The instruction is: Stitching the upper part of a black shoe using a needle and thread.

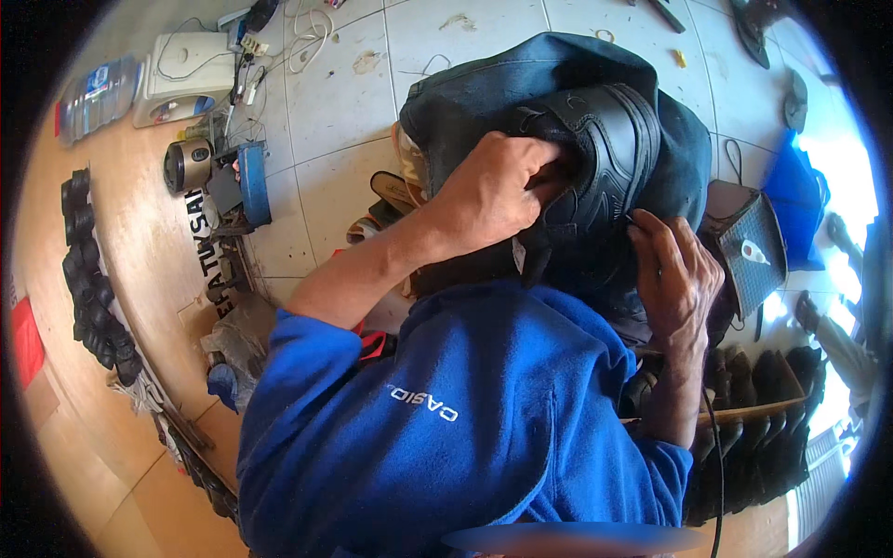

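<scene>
A black shoe (609, 139) rests on my lap over dark blue cloth (474, 98), its sole toward the right. My left hand (488, 195) is closed at the shoe's opening, with fingers reaching inside and partly hidden. On the other side, my right hand (674, 270) has its thumb and forefinger pinched close to the lower sole edge. A small dark bit shows at those fingertips, too small to name.
Left on the tiled floor stand a blue box (253, 184), a tan round can (193, 163) and a large clear bottle (98, 98). Black shoes (93, 307) line the left side. At right are a woven dark box (753, 260), a blue bag (798, 200) and a shoe rack (758, 409).
</scene>
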The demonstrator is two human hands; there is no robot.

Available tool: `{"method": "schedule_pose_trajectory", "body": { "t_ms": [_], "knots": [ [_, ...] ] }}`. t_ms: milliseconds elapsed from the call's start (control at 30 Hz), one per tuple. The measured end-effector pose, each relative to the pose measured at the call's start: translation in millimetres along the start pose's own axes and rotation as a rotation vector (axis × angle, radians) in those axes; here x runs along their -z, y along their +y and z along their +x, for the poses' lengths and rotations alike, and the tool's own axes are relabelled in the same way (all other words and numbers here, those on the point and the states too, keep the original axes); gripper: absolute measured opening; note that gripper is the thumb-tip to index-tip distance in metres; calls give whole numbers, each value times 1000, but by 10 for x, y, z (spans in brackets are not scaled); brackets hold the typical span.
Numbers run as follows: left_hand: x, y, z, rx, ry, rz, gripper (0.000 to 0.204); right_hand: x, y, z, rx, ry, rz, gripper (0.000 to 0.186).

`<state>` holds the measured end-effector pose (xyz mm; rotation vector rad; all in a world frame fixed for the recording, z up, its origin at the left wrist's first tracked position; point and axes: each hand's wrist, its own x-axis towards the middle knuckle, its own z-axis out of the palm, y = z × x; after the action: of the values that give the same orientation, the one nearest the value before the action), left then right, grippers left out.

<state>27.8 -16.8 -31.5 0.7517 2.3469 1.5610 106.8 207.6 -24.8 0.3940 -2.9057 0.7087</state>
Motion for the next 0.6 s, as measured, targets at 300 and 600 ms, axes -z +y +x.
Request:
{"method": "schedule_pose_trajectory", "body": {
  "t_ms": [300,600],
  "knots": [
    [49,-64,194,132,-461,-46,11,-37,32,35,47,29,-5,21],
    [67,98,98,118,-339,-45,20,13,211,-62,-41,173,-154,59]
  ]
}}
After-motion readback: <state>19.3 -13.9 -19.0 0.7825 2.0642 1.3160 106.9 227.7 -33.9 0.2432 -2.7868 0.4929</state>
